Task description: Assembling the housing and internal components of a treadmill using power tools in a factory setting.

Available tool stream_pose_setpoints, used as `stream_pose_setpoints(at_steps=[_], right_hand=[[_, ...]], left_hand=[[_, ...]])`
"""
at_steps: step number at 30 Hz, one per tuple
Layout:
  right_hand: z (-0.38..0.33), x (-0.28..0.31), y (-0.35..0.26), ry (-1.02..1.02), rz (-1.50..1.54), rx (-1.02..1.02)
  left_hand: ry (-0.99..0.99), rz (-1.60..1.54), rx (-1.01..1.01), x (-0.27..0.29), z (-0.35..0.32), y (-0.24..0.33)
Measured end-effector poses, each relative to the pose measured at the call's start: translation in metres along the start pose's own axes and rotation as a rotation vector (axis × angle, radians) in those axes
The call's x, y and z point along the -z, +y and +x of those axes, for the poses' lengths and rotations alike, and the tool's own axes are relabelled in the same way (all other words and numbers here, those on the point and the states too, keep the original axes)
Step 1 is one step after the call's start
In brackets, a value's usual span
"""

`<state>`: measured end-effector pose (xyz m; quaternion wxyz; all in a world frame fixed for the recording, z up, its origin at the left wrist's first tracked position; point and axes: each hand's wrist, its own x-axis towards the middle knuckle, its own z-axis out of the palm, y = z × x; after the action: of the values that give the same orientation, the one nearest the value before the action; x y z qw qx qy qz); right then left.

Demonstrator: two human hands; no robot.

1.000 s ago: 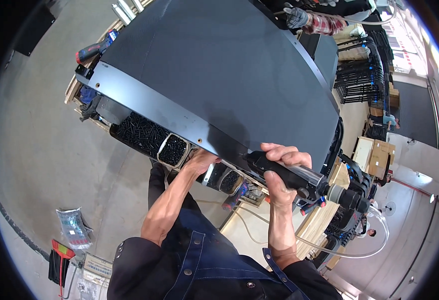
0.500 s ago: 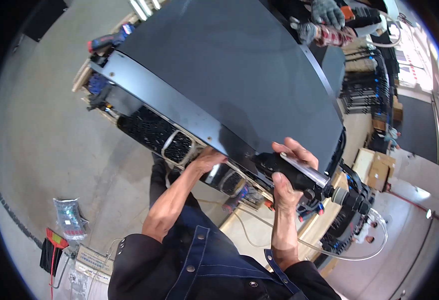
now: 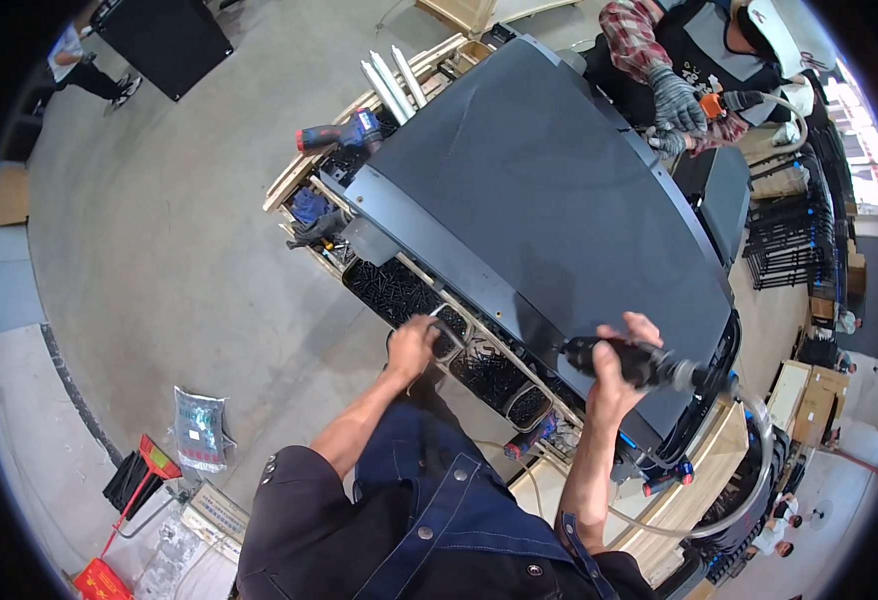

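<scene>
Big dark panel (image 3: 559,200) fills the upper centre and right of the frame, lying flat on a wooden workbench (image 3: 689,490) whose edge shows at lower right. Along the panel's near edge, centre frame, runs a row of trays of black screws (image 3: 399,290). Grey concrete floor (image 3: 159,250) takes the whole left side.

At upper right a co-worker in a plaid sleeve and grey gloves (image 3: 674,100) works at the far edge of the panel with an orange tool; not the wearer's hands.

Right hand (image 3: 614,365), right of centre, is wrapped tight round a black air screwdriver (image 3: 629,360), fingers closed on its body. The tool lies roughly sideways over the panel's near edge, its tip pointing toward centre frame. A clear hose (image 3: 754,440) loops from its rear down to lower right.

Left hand (image 3: 414,345), just left of centre, reaches into the screw trays, fingers curled narrow over a small metal cup (image 3: 449,330); whether a screw is pinched cannot be told.

A blue cordless drill (image 3: 344,135) lies at the bench's upper-left end. A grey plastic bag (image 3: 199,430) and red broom (image 3: 144,465) sit on the floor at lower left.

Progress, judged: panel is in place on the bench, driver is in hand, the left hand is at the screw supply. No screw visibly loaded on the tip, so fastening along this near edge looks still to be done.
</scene>
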<state>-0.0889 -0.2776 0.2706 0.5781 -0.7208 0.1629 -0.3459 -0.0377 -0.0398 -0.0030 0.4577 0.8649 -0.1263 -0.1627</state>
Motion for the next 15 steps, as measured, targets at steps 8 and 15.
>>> stream_pose_setpoints(at_steps=[8, 15], right_hand=[[-0.008, -0.014, -0.018, 0.089, -0.103, 0.033], [-0.065, 0.099, -0.059, 0.511, 0.306, -0.257]], left_hand=[[0.043, 0.277, -0.163, 0.040, 0.063, -0.001], [-1.005, -1.367, 0.599, -0.051, 0.051, 0.072]])
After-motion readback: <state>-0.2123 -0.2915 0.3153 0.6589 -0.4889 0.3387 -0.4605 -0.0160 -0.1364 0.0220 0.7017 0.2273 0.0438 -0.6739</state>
